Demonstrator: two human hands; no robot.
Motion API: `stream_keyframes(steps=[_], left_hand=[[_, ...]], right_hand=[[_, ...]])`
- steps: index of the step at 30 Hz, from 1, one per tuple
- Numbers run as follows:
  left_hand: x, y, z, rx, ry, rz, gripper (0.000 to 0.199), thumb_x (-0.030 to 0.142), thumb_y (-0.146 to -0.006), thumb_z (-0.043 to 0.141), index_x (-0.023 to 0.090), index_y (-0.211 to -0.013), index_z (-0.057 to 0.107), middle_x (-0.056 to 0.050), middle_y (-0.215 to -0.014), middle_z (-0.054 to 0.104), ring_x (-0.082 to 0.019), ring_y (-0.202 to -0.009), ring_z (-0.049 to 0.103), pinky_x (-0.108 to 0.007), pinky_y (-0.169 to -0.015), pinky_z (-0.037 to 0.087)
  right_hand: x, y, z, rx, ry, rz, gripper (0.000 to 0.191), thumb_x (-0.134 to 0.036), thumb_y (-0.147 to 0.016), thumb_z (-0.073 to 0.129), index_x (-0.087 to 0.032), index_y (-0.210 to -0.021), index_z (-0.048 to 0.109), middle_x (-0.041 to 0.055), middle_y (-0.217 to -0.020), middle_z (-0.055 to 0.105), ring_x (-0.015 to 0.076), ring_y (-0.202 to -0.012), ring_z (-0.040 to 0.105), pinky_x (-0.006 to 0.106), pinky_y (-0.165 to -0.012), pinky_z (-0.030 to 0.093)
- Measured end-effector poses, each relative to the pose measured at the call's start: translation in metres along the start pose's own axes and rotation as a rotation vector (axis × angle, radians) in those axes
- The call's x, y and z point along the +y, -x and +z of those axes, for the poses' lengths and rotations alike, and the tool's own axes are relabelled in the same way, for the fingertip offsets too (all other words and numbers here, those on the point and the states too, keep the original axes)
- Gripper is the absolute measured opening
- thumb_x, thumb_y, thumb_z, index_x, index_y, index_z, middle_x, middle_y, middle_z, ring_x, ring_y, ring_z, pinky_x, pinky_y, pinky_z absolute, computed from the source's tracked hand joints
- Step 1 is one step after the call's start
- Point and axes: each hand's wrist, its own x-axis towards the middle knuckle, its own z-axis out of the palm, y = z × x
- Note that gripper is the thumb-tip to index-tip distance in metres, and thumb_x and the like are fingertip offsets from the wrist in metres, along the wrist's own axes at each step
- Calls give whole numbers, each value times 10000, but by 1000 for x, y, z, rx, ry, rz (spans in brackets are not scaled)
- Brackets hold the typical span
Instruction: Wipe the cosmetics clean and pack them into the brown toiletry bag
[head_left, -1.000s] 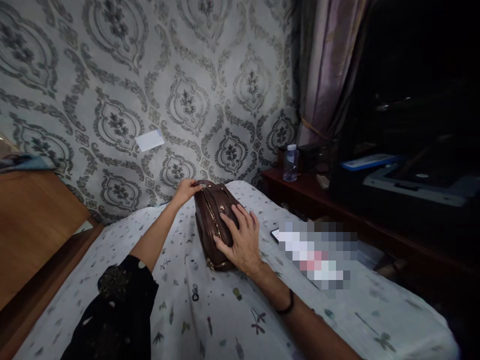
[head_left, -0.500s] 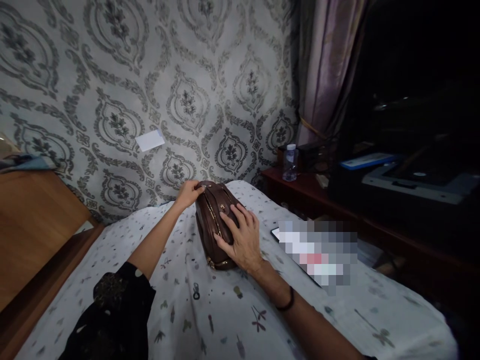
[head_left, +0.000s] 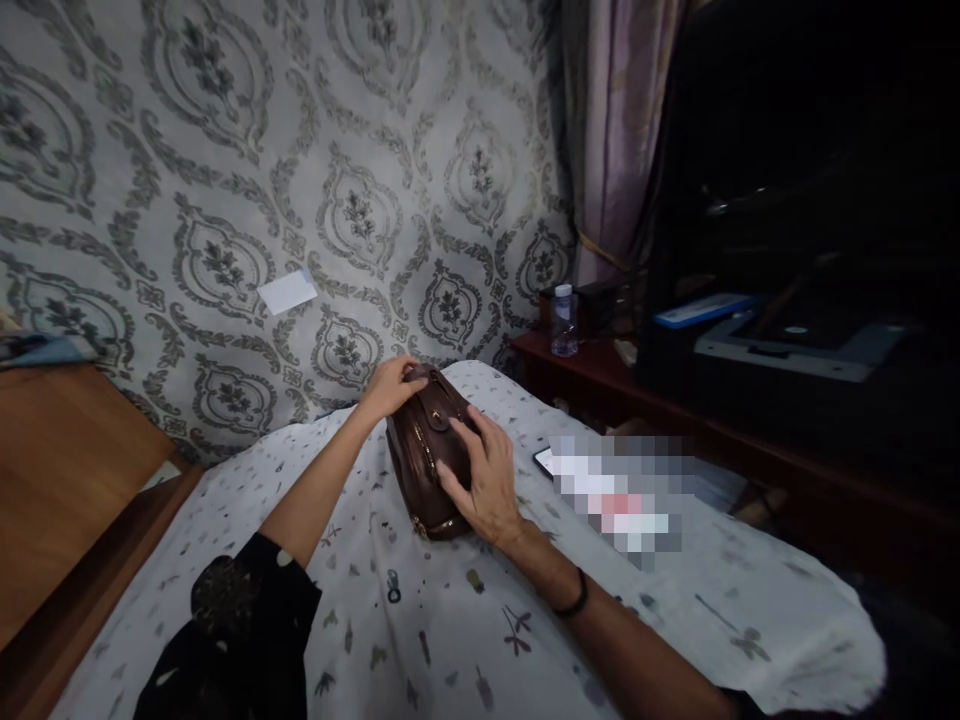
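Note:
A dark brown leather bag (head_left: 420, 480) with gold zippers and a small gold clasp rests on a printed white sheet (head_left: 420, 640). Over its far left end, my left hand (head_left: 391, 387) is closed, thumb and fingers on the leather; what lies under the fingertips is hidden. My right hand (head_left: 487, 485) is against the near right side of the bag, its fingers spread apart and bent over the top, near the zipper.
A phone (head_left: 543, 461), mostly blurred out, lies right of the bag. Behind it, a plastic bottle (head_left: 565, 322) stands on a dark red table (head_left: 529, 350). A wooden panel (head_left: 75, 480) borders the left side, and patterned wallpaper (head_left: 360, 210) covers the wall beyond.
My left hand has shifted from pinching at the bag's far corner to lying over its end. My right hand's fingers have lifted and bent slightly. The view has turned a little rightward.

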Motion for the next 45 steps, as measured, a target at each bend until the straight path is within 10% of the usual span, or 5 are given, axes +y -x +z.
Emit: stream_keyframes(steps=[7, 24, 37, 45], left_hand=[[14, -16, 18, 33, 14, -91, 211, 299, -758, 687, 180, -599, 617, 21, -557, 526, -163, -608, 496, -278, -608, 322], [16, 4, 28, 22, 453, -71, 249, 390, -690, 672, 177, -616, 568, 41, -603, 530, -124, -599, 489, -244, -601, 387], [-16, 38, 4, 92, 373, -61, 312, 317, -714, 706, 181, -995, 687, -47, -965, 706, -215, -926, 625, -304, -821, 467], [-17, 44, -1, 119, 255, -105, 225, 361, -788, 599, 165, -686, 640, 34, -587, 542, -139, -618, 498, -249, -603, 353]], right_hand=[[4, 8, 14, 76, -58, 307, 438, -359, -1006, 392, -199, -1411, 447, 175, -1421, 462, 314, -1322, 443, 579, -1085, 394], [7, 7, 17, 47, 91, 217, 396, -331, -1023, 356, -202, -1329, 571, 185, -1402, 466, 316, -1285, 463, 551, -1031, 435], [4, 7, 14, -10, 138, 228, 424, -386, -1017, 379, -195, -1349, 561, 193, -1426, 452, 324, -1288, 451, 544, -1046, 407], [4, 8, 13, -38, 150, 200, 463, -394, -1011, 389, -211, -1421, 501, 194, -1511, 382, 350, -1369, 383, 598, -1080, 351]])
